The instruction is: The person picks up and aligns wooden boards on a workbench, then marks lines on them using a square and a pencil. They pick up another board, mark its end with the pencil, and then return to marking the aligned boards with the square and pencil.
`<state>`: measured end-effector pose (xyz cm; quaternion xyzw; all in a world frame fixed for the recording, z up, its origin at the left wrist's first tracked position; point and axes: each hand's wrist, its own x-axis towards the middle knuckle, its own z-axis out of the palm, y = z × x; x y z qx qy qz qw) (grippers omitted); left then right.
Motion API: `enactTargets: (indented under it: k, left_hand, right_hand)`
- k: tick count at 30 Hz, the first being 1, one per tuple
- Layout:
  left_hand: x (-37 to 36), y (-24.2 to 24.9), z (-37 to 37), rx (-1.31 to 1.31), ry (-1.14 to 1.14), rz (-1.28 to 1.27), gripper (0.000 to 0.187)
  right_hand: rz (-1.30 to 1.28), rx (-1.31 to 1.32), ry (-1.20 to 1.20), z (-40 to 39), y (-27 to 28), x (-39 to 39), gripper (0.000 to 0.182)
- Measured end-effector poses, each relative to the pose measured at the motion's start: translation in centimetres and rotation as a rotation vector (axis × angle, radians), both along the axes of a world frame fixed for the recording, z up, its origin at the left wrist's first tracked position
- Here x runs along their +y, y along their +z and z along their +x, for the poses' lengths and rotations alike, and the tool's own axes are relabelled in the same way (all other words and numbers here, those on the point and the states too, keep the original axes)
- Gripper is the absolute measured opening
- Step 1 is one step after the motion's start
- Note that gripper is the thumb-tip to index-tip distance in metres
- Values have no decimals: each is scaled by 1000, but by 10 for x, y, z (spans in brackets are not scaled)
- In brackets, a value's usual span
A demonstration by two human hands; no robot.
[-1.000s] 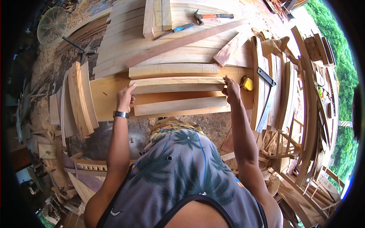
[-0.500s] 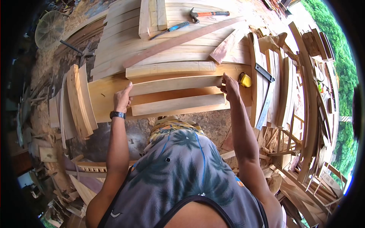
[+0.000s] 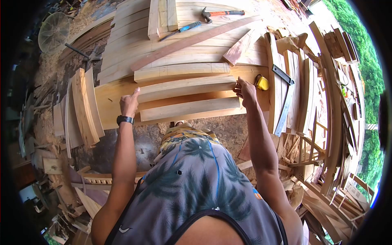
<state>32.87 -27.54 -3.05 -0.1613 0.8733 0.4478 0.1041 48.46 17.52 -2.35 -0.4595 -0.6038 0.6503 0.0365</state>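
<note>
Three pale curved wooden pieces lie side by side on a workbench [image 3: 108, 107]. My left hand [image 3: 129, 103] grips the left end of the middle curved piece [image 3: 185, 87], and my right hand [image 3: 244, 91] grips its right end. The far curved piece [image 3: 181, 71] lies just beyond it. The near curved piece [image 3: 189, 109] lies along the bench's front edge, apart from both hands. A black watch sits on my left wrist.
A yellow tape measure [image 3: 262, 82] and a metal square [image 3: 285, 102] lie right of my right hand. A hammer [image 3: 220, 14] and blue-handled tool [image 3: 181, 29] rest on stacked boards behind. More curved pieces [image 3: 83, 106] stand left; a fan [image 3: 54, 32] sits far left.
Both hands have shifted the middle curved piece away from me, closer to the far piece, widening the gap to the near piece.
</note>
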Motion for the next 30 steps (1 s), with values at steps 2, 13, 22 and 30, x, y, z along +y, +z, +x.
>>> enactTargets:
  k: [2, 13, 22, 30]
  left_hand:
    - [0, 0, 1, 8, 0, 10, 66]
    - [3, 5, 6, 28, -17, 26, 66]
    - [2, 4, 2, 7, -14, 53, 65]
    - [-7, 8, -3, 34, -165, 128, 52]
  right_hand:
    - [19, -36, 15, 2, 0, 1, 38]
    - [35, -43, 14, 7, 3, 1, 37]
    - [25, -28, 8, 7, 3, 0, 37]
    - [71, 3, -27, 8, -2, 3, 39]
